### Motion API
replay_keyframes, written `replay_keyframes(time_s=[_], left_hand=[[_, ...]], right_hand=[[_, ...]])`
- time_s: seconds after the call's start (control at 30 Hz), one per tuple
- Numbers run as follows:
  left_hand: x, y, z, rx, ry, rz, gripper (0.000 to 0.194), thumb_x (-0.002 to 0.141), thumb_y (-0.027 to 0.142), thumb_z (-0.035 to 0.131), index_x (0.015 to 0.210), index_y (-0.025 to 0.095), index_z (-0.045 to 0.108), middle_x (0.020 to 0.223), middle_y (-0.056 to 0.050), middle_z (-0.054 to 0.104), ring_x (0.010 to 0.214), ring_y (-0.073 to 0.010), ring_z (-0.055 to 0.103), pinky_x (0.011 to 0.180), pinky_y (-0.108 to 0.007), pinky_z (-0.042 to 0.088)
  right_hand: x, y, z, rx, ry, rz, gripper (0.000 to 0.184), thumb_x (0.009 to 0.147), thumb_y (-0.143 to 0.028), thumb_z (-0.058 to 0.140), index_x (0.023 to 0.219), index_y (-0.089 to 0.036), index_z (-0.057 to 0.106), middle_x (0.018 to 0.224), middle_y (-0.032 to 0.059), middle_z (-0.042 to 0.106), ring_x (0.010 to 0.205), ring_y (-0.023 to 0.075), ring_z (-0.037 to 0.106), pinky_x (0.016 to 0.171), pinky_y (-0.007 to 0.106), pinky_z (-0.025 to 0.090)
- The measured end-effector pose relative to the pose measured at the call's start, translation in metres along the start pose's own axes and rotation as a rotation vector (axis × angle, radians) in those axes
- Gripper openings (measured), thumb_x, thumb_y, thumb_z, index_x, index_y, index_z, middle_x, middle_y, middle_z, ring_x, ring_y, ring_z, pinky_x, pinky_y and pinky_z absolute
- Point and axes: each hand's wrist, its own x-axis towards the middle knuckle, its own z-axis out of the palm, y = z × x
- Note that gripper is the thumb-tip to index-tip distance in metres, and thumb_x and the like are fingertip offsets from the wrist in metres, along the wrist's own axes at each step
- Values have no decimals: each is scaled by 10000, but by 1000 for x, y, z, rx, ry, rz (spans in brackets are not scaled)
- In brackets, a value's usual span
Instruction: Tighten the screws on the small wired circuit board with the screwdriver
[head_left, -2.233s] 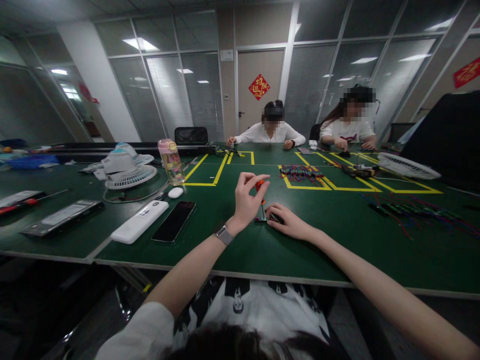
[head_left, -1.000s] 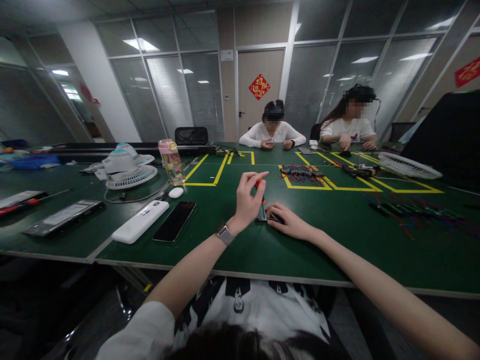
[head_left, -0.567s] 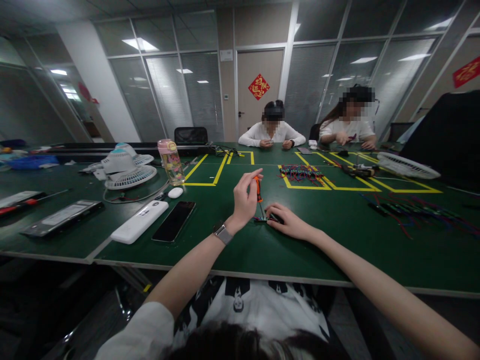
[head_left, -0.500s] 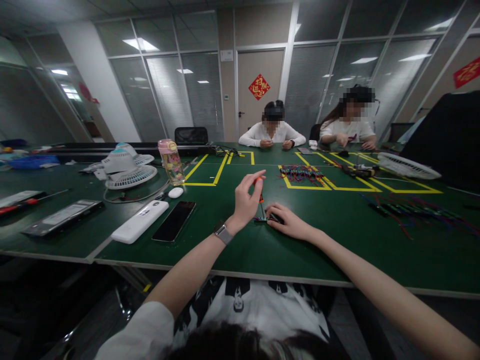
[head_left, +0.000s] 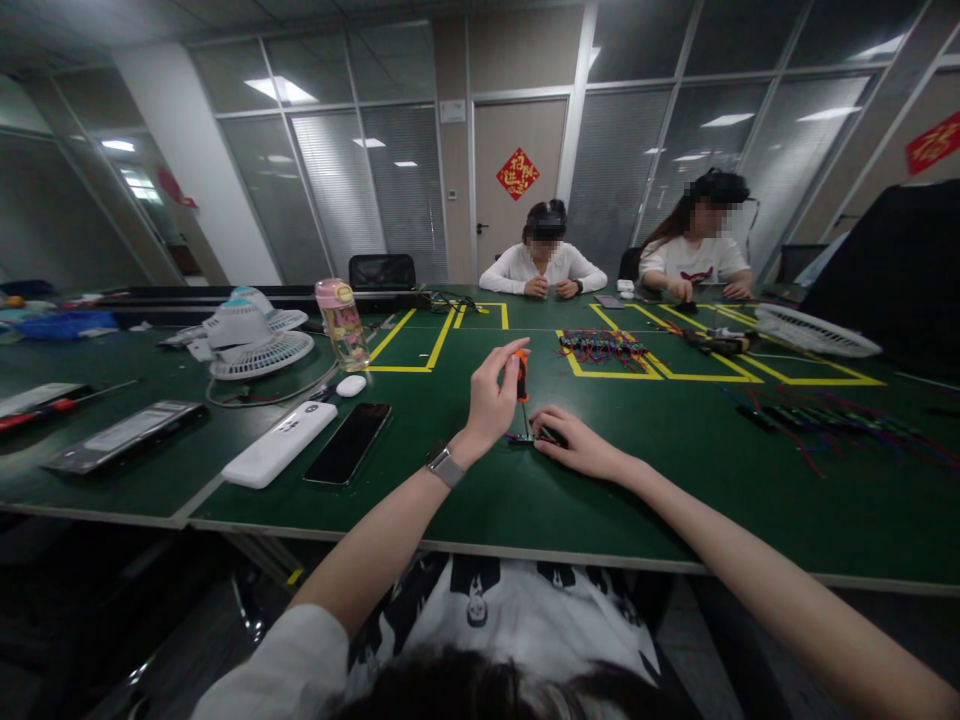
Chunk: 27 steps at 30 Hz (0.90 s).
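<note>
My left hand (head_left: pixel 493 398) is closed round the orange and black handle of a screwdriver (head_left: pixel 523 380). The screwdriver stands nearly upright, its thin shaft pointing down at a small circuit board (head_left: pixel 519 439) on the green table. My right hand (head_left: pixel 574 441) rests on the table and holds the board's right end under its fingers. Something dark shows beneath that hand, too covered to make out. The tip of the screwdriver meets the board, but the exact contact spot is too small to see.
Wired boards lie in a yellow-taped box (head_left: pixel 604 348) and in a row (head_left: pixel 847 415) at right. To the left are a phone (head_left: pixel 348 443), a white power bank (head_left: pixel 280 443), a bottle (head_left: pixel 343 325) and a fan (head_left: pixel 259 340). Two people sit opposite.
The fingers of my left hand have shifted round the screwdriver handle, baring more of its orange side. My right hand and the board stay in place. The person opposite has brought both hands closer together.
</note>
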Motion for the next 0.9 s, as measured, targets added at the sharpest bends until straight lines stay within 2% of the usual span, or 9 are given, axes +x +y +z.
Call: replay_keyframes(time_s=[0.17,0.27,0.4,0.47,0.53,0.67,0.73,0.8,0.9], left_hand=[[0,5,0,120,64,53,162,886,317,603,981,212,682,900,-27,548,813,-132,552,782,-260,468],[-1,3,1,119,63,50,189,922,302,545,1043,219,664,887,-27,559,803,-132,551,772,-260,469],[-2,-3,2,20,26,8,311,993,263,367,1243,212,547,1029,-59,636,909,-143,603,846,-289,475],[-3,-4,2,-10,1,-2,318,1000,258,337,1230,207,551,1081,-67,639,954,-146,610,868,-294,473],[-2,-1,2,12,2,9,285,992,273,372,1149,204,600,1064,-63,627,982,-150,596,874,-288,465],[-1,4,0,138,78,47,164,884,326,605,984,212,669,910,-25,530,839,-135,549,801,-262,463],[-1,5,0,159,104,58,137,853,314,651,936,207,672,871,-14,512,804,-130,532,774,-253,461],[-1,4,1,154,114,63,127,873,303,624,933,199,665,855,-16,527,789,-130,531,755,-250,461],[-2,2,1,106,83,51,208,954,290,478,1057,198,632,909,-38,586,822,-138,565,778,-265,469]], right_hand=[[0,0,0,5,-3,7,50,881,-230,566,924,-206,575,1064,80,561,997,228,553,921,399,460],[0,0,0,11,0,7,48,876,-226,571,919,-205,573,1061,80,564,991,228,555,919,400,461],[0,1,0,12,-3,7,50,874,-218,570,922,-205,571,1066,81,563,998,227,553,924,400,458],[0,1,0,12,-2,2,50,874,-215,569,923,-204,569,1069,81,561,1005,228,551,926,398,456],[0,1,0,11,1,-2,50,875,-214,569,925,-204,569,1067,80,560,1004,226,551,925,396,457],[1,0,0,12,4,-2,50,871,-217,574,920,-206,575,1049,75,566,994,226,554,917,398,462],[1,0,0,12,4,3,50,870,-222,577,918,-207,577,1047,75,568,995,228,556,915,397,462],[1,0,0,10,5,3,47,872,-225,576,916,-208,578,1046,75,568,991,228,558,912,395,464],[0,-1,0,5,2,-2,45,879,-224,569,921,-210,574,1055,76,564,997,228,555,917,392,461]])
